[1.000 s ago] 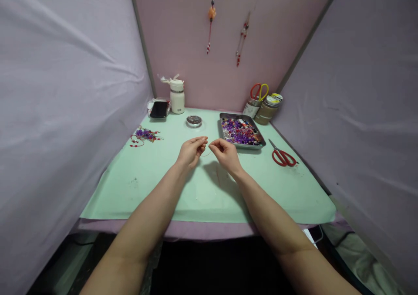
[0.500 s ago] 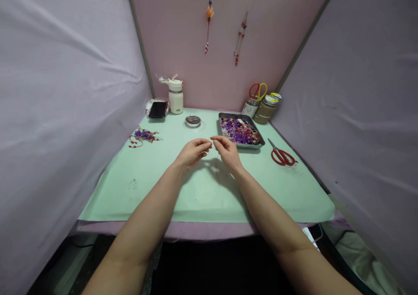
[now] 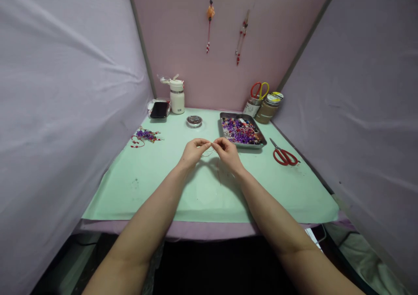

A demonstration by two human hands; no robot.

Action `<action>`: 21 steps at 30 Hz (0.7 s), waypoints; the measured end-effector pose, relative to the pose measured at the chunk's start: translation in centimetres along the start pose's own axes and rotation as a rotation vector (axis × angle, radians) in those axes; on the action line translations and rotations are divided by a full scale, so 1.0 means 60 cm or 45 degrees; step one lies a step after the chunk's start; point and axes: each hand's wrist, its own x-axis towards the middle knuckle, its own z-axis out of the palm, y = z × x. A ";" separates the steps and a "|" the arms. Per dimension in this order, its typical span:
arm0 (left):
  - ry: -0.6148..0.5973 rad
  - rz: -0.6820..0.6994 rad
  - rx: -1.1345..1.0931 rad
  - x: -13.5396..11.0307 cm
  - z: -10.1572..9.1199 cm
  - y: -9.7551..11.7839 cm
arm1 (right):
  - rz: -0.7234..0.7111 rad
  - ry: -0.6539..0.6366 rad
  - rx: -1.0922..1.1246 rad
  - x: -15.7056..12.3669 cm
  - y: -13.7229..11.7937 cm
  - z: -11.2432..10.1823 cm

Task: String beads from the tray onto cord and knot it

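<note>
Above the middle of the pale green table top (image 3: 156, 190), my left hand (image 3: 195, 150) and my right hand (image 3: 227, 152) meet fingertip to fingertip. Each pinches a thin cord (image 3: 219, 173), whose loose end hangs below my right hand and whose small loop shows between the hands. Whether a bead sits at the fingertips is too small to tell. Just behind my right hand stands a metal tray (image 3: 251, 146) of purple, red and clear beads (image 3: 240, 131).
Red-handled scissors (image 3: 283, 155) lie at the right. Beaded strands (image 3: 145, 136) lie at the left. Along the back stand a phone (image 3: 160, 110), a white bottle (image 3: 177, 99), a small round container (image 3: 194, 121), a can with scissors (image 3: 252, 106) and a jar (image 3: 266, 111). Beaded strings (image 3: 210, 14) hang behind.
My fingertips have come together, closing the small gap between my hands. The fingers of my right hand have curled in. The view has shifted slightly.
</note>
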 end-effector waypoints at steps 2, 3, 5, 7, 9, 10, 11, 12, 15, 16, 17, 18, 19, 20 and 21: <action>0.106 0.125 0.147 0.002 0.000 -0.002 | -0.011 -0.001 -0.026 -0.001 0.001 0.001; 0.137 0.175 0.201 0.003 -0.001 -0.003 | -0.020 0.013 -0.036 -0.001 0.002 0.001; 0.146 0.207 0.239 0.007 -0.002 -0.007 | -0.038 0.047 -0.058 -0.001 0.004 0.001; 0.140 0.177 0.212 0.010 -0.003 -0.013 | -0.049 0.075 -0.095 -0.001 0.005 0.000; 0.178 0.145 0.196 0.013 -0.005 -0.017 | -0.047 0.132 -0.149 0.000 0.004 0.000; 0.206 0.134 0.199 0.014 -0.006 -0.019 | -0.042 0.169 -0.174 0.000 0.003 0.000; 0.232 0.126 0.208 0.015 -0.007 -0.020 | -0.038 0.200 -0.195 -0.001 0.001 0.000; 0.252 0.119 0.218 0.016 -0.009 -0.020 | -0.035 0.220 -0.209 -0.001 -0.001 0.001; 0.250 0.082 0.224 0.016 -0.012 -0.018 | -0.031 0.230 -0.217 -0.001 -0.004 0.002; 0.239 0.069 0.215 0.015 -0.013 -0.017 | -0.026 0.231 -0.212 -0.001 -0.003 0.002; 0.231 0.056 0.202 0.014 -0.013 -0.014 | -0.016 0.231 -0.201 -0.001 -0.002 0.002; 0.226 0.043 0.186 0.013 -0.013 -0.012 | 0.001 0.231 -0.182 0.000 0.000 0.002; 0.222 0.027 0.166 0.012 -0.013 -0.009 | 0.023 0.229 -0.154 0.001 0.003 0.001; 0.222 0.007 0.144 0.011 -0.013 -0.007 | 0.050 0.230 -0.116 0.002 0.007 0.000; 0.214 -0.023 0.121 0.009 -0.014 -0.004 | 0.081 0.231 -0.072 0.003 0.010 0.000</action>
